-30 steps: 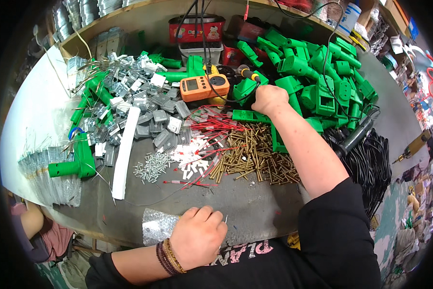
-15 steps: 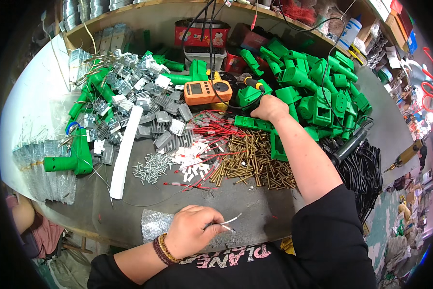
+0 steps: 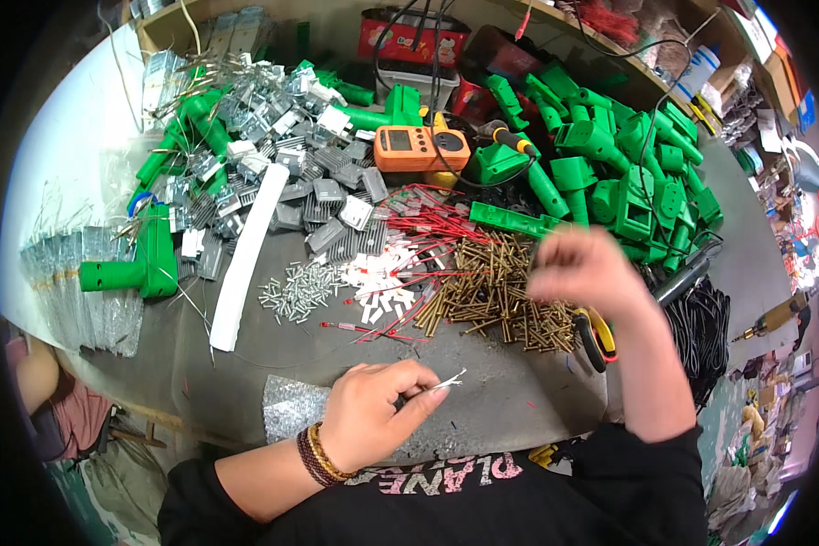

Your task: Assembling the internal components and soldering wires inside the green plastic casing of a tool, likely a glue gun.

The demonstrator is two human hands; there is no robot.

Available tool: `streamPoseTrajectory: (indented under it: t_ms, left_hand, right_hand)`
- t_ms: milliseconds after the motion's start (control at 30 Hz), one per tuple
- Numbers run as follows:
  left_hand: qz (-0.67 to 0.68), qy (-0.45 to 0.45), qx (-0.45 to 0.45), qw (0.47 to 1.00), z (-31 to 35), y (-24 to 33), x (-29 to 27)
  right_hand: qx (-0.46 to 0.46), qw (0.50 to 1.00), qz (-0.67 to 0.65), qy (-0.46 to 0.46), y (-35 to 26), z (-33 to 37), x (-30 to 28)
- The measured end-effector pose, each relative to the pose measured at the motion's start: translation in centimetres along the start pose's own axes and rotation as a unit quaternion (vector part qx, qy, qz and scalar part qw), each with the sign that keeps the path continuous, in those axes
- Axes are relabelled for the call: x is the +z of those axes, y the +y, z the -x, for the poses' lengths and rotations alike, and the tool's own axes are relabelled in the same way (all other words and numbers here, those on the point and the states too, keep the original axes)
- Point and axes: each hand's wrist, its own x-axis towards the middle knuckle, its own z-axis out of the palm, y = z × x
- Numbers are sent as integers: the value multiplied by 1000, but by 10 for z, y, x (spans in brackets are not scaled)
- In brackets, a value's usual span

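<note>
My left hand (image 3: 377, 409), closed, pinches a thin cable above the near edge of the table. The cable's pale split wire ends (image 3: 450, 379) stick out past thumb and forefinger. Motion smears my right hand (image 3: 580, 268), held above the right part of the brass screw pile (image 3: 482, 296); its fingers cannot be made out. Just below it shows a black tool handle with a yellow-orange edge (image 3: 596, 339), partly covered by the hand and forearm. Green plastic housings (image 3: 610, 146) are heaped beyond that hand.
An orange meter (image 3: 421, 149) stands at the back middle beside a yellow-and-black handled tool (image 3: 509, 136). Grey finned metal parts (image 3: 323, 200), small silver screws (image 3: 300, 291), white connectors (image 3: 377, 273) and red wires (image 3: 423, 218) lie left of centre. Black cables (image 3: 701, 328) bundle at right.
My right hand has come back toward me from the green housings to above the brass screws. The black-and-orange handle now shows. My left hand still pinches the cable, and the view has shifted slightly.
</note>
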Motion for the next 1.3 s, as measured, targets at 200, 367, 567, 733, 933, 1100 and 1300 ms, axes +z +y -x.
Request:
streamPoseTrajectory:
  t_ms: [200, 367, 567, 733, 933, 1100, 1300]
  left_hand:
    - [-48, 2, 38, 998, -1, -3, 6]
    - [-141, -11, 129, 981, 8, 9, -11]
    - [-221, -38, 192, 955, 13, -9, -10]
    - [-261, -42, 180, 947, 7, -3, -7]
    - [-268, -66, 182, 944, 15, -6, -18]
    - [-301, -89, 194, 929, 9, -1, -18]
    - [-285, -90, 171, 939, 15, 1, -19]
  right_hand:
    - [-175, 984, 12, -19, 24, 92, 117]
    - [-217, 958, 174, 70, 44, 90, 137]
    - [-356, 893, 271, 53, 24, 91, 120]
    - [-258, 872, 416, 15, 16, 91, 131]
    - [-155, 888, 414, -125, -1, 67, 45]
    - [-152, 903, 367, 164, -31, -82, -74]
    - [-137, 820, 474, 291, 18, -262, -110]
